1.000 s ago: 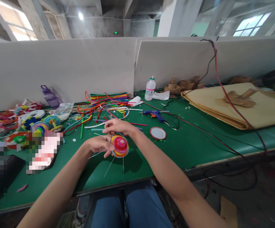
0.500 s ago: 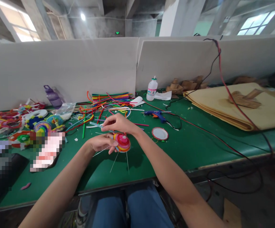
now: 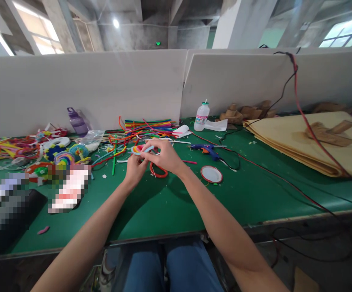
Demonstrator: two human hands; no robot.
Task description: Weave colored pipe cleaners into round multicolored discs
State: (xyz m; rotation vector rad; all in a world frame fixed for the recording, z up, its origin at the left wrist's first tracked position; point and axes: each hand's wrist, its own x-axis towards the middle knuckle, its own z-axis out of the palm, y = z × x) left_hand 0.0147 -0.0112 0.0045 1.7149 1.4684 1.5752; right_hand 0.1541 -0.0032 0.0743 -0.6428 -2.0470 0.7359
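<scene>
From where I stood, the person sat at the near edge of the green surface (image 3: pixel 169 211), blue-trousered legs (image 3: pixel 178 263) below it, both hands brought together over the middle. The left hand (image 3: pixel 136 167) gripped a small, brightly coloured disc (image 3: pixel 138 149) from beneath, fingers closed on it, so that it was up off the surface, roughly midway between the near and far edges. The right hand (image 3: pixel 167 156) came in from the other side, its thumb and finger pinching a light blue strip (image 3: pixel 149 149) at the disc's rim; the remaining fingers were bent, and much of the disc was hidden behind them. Just below the hands showed a red loop (image 3: pixel 160 173), though I couldn't tell whether it hung or lay there. Beyond them, toward the far edge, spread a heap of fuzzy coloured stems (image 3: pixel 148 125). To the right of the hands lay a blue glue gun (image 3: pixel 209 151), with a red-rimmed white lid (image 3: pixel 211 174) nearer the front edge. A white bottle (image 3: pixel 201 117) with a green cap stood close to the far edge, and a purple bottle (image 3: pixel 77 121) leaned by that same edge farther left. Several colourful wound pieces (image 3: pixel 65 159) crowded the left part, above a black case (image 3: pixel 14 219) near the left front corner. Large yellowish sheets (image 3: pixel 294 138) covered the right part.
</scene>
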